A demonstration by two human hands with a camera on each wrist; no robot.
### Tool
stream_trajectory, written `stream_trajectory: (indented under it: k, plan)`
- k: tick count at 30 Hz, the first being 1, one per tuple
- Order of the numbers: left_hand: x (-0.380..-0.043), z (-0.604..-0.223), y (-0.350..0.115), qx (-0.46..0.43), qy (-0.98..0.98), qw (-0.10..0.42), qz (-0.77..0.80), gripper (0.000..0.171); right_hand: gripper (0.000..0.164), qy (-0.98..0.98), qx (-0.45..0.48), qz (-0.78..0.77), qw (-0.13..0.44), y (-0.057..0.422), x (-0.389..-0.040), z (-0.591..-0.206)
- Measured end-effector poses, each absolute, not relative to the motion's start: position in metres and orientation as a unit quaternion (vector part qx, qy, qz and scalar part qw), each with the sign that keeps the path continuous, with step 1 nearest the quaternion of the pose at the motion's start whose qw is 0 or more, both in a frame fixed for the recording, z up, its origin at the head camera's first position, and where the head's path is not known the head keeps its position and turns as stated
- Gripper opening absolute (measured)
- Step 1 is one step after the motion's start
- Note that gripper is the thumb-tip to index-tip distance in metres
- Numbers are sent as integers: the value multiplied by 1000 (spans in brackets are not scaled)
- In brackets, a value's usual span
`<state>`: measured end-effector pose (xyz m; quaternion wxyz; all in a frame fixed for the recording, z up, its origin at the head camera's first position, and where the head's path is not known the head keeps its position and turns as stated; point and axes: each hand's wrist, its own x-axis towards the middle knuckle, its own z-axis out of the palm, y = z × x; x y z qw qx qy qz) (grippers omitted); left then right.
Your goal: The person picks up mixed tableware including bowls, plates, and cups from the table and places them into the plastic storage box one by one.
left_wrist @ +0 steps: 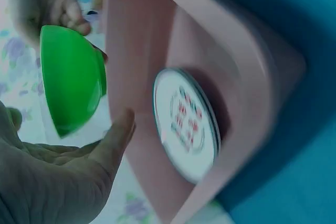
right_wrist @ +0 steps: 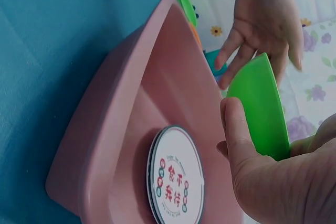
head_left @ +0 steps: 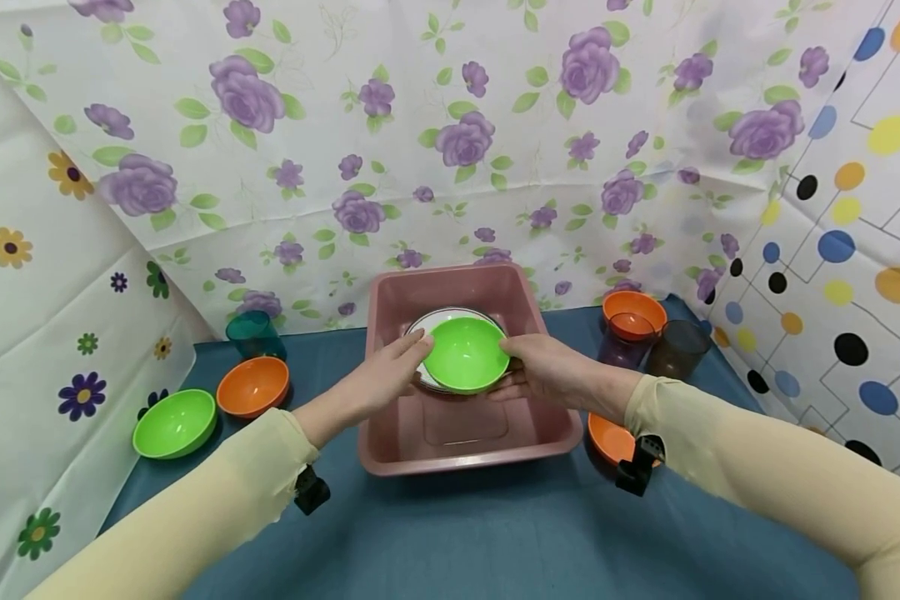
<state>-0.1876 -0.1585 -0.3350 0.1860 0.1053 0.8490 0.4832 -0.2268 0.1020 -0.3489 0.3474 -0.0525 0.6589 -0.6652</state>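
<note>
A bright green bowl (head_left: 467, 357) is held over the pink basin (head_left: 468, 461). My right hand (head_left: 558, 371) grips its right side, thumb at the rim and fingers underneath, as the right wrist view shows. On the opposite side is my left hand (head_left: 378, 379), its fingers fairly straight and close to the bowl; in the right wrist view its palm (right_wrist: 268, 32) faces the bowl. Inside the basin lie stacked white plates (left_wrist: 186, 124) with red lettering and a dark rim, below the bowl and partly hidden by it in the head view.
To the left stand another green bowl (head_left: 175, 425), an orange bowl (head_left: 253, 387) and a teal cup (head_left: 257, 335). On the right are an orange bowl (head_left: 634, 310), a purple cup (head_left: 622, 350), a dark cup (head_left: 677, 350) and an orange dish (head_left: 609, 437) partly under my right wrist.
</note>
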Motion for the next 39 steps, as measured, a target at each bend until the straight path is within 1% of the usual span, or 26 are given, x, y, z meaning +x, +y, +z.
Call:
stream_trajectory:
  k: [5, 11, 14, 16, 22, 33, 39]
  plan:
    - [-179, -334, -169, 168, 926, 105, 323, 80, 46, 663, -40, -666, 339, 103, -235, -350]
    - [-166, -338, -177, 228, 954, 15, 192, 81, 46, 670, -38, -664, 330, 104, -243, -349]
    - [-160, -341, -178, 263, 955, -20, 138, 81, 47, 673, -35, -663, 327, 103, -248, -349]
    - [-156, -343, -178, 285, 952, -32, 103, 80, 47, 676, -34, -660, 326, 101, -250, -349]
    - [-147, -348, -174, 319, 946, -31, 48, 78, 45, 691, -16, -648, 320, 92, -259, -351]
    - [-148, -354, -173, 316, 948, -6, 30, 79, 49, 686, 34, -662, 300, 64, -286, -358]
    - [-154, -356, -174, 304, 952, 5, 20, 79, 48, 691, 30, -660, 295, 53, -297, -361]
